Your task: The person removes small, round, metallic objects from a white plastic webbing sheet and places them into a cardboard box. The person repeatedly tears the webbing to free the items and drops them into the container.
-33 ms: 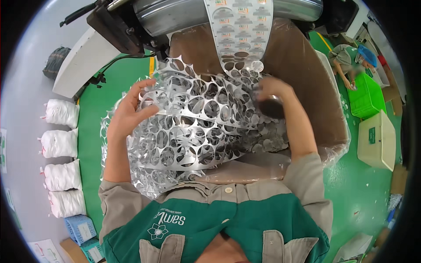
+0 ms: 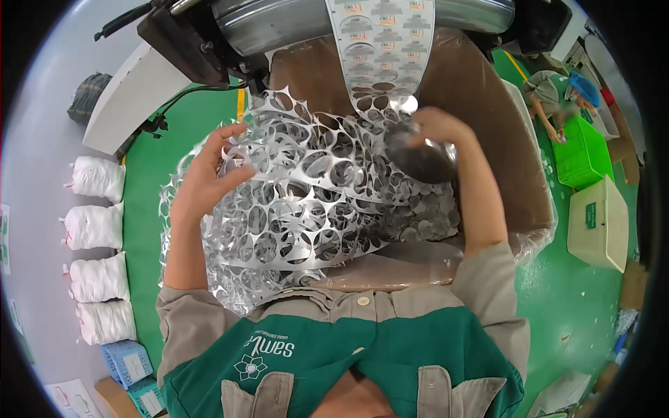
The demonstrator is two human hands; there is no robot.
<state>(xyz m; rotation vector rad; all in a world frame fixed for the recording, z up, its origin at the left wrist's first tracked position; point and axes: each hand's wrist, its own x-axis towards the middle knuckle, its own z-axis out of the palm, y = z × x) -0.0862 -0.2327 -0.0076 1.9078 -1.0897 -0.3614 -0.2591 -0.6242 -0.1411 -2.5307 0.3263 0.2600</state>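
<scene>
My left hand (image 2: 202, 174) rests at the left side of a heap of punched silver foil web (image 2: 306, 263), its thumb and fingers spread apart against the foil. In my right hand (image 2: 449, 131) is a dark, shiny, rounded metal piece like a bowl (image 2: 426, 166), blurred, over the right part of the heap. From above, a printed foil strip (image 2: 382, 42) hangs down and runs into the punched web. Loose round foil discs (image 2: 426, 217) lie below the metal piece.
A large brown plastic-lined bin (image 2: 502, 153) surrounds the heap. Above it sit a metal roller (image 2: 275, 28) and machine frame. White bags (image 2: 97, 226) stand at the left. On the right, a co-worker (image 2: 547, 94) is beside a green crate (image 2: 582, 153) and cream bin (image 2: 598, 223).
My right hand and the rounded metal piece have shifted slightly, with the piece now further left and more of it showing. My left hand has hardly moved.
</scene>
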